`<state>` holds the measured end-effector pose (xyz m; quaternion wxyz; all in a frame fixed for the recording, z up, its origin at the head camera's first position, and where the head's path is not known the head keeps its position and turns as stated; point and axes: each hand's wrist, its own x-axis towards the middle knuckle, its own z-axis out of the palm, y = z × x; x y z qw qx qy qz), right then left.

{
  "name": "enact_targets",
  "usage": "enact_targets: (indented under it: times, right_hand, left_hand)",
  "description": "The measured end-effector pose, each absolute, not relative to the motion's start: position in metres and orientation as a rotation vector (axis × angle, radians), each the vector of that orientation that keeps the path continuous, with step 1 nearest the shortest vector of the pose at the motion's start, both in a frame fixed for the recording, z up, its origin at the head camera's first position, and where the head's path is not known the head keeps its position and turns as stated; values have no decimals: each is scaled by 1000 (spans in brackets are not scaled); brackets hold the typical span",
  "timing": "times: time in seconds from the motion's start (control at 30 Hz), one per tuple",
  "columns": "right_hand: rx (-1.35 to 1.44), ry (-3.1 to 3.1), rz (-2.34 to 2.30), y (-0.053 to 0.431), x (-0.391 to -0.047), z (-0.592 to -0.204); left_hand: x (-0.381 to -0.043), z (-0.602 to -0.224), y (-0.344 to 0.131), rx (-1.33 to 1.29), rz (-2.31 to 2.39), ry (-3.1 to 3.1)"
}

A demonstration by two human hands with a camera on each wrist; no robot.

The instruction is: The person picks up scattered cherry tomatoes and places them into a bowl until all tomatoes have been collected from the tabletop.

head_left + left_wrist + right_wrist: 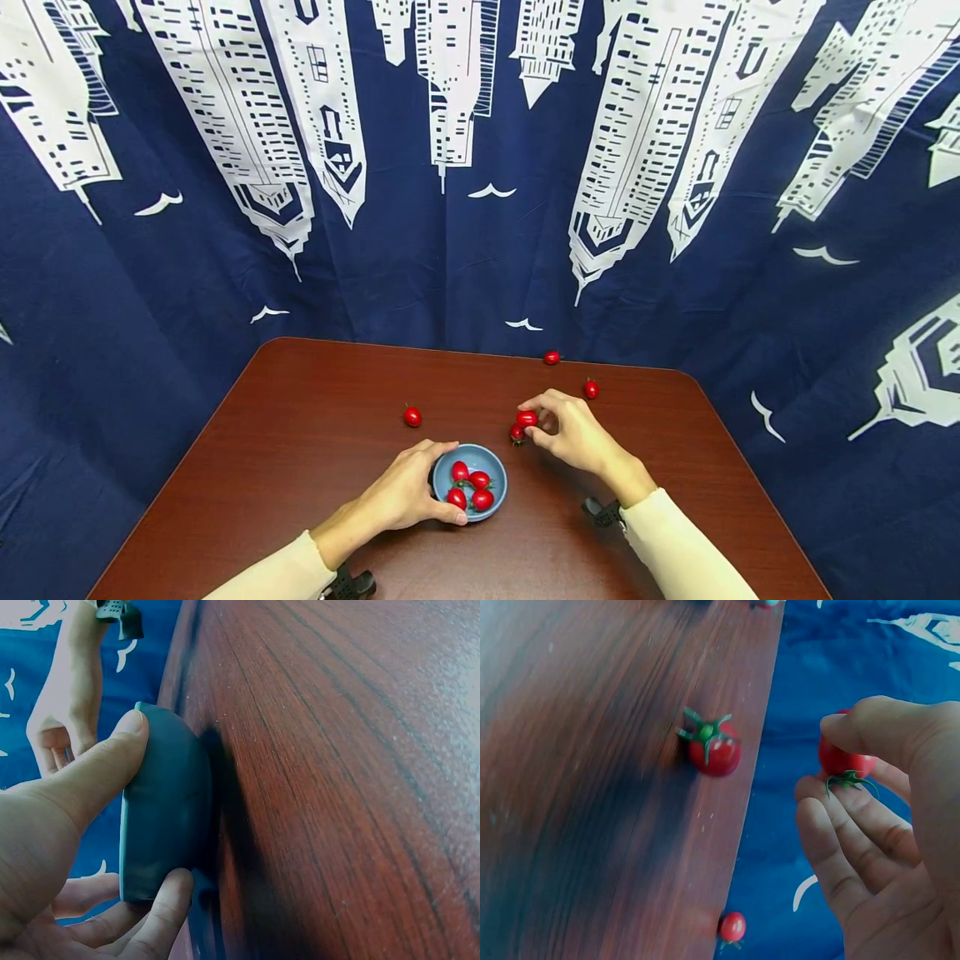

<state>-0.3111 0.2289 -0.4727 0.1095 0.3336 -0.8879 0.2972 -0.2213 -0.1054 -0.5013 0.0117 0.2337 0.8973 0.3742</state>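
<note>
My left hand (412,487) grips the near-left side of a small blue bowl (474,456), thumb and fingers spread around its wall. Several red cherry tomatoes (480,481) with green stems lie inside. In the left wrist view the outer side of the bowl (169,802) shows close above the tabletop; whether it touches is unclear. My right hand (577,433) pinches one cherry tomato (847,757) between thumb and fingers, right of the bowl and above the table. Just below it another cherry tomato (517,433) rests on the wood, stem up in the right wrist view.
On the brown wooden table (315,433), one loose tomato (412,417) lies beyond the bowl to the left. Two more lie toward the back right, one tomato (552,357) at the far edge and another tomato (591,389) nearer. A blue curtain (420,275) hangs behind.
</note>
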Motion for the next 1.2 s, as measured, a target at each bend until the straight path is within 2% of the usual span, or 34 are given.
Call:
enact_targets:
  times: [0.53,1.2]
  right_hand:
    - [1096,-2593,896,198,-285,-461]
    - [1213,-2639,814,169,-268,-469]
  left_hand:
    - [-224,-502,-105,722,1150,2809]
    - [-221,-500,-104,694,1182,2750]
